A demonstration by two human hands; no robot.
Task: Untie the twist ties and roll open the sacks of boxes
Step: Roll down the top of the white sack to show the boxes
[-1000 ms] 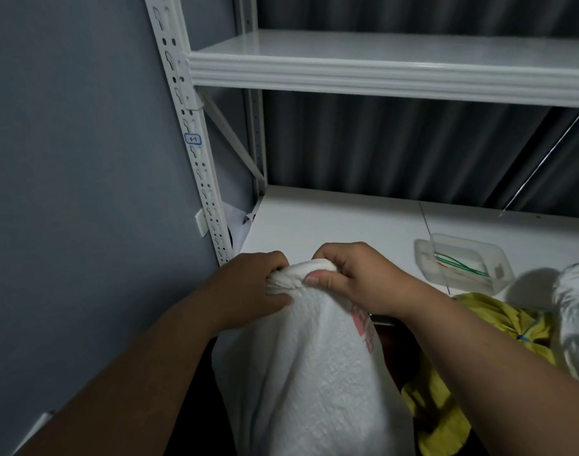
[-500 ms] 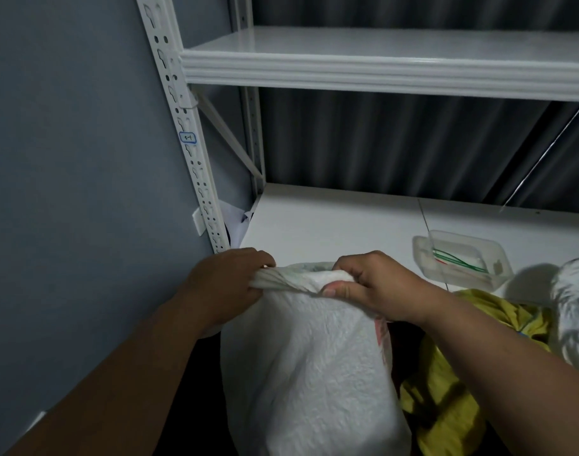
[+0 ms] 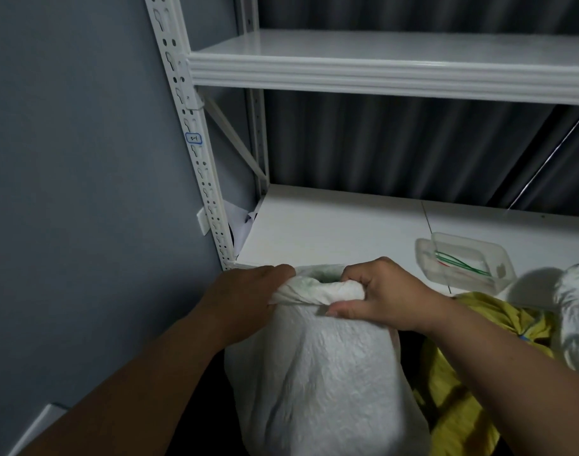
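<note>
At shelf front, white sack (image 3: 317, 373) stands untied, mouth being rolled open; its rim is gripped by left hand (image 3: 248, 301) and right hand (image 3: 383, 297). Removed ties are seen in clear tub (image 3: 462, 261). Yellow sack (image 3: 472, 363), beside it, appears tied, judged pending.

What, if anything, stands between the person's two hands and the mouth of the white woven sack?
Nothing visible. The left hand and right hand both grip the rolled rim of the white woven sack directly, and no twist tie shows on it.
</note>
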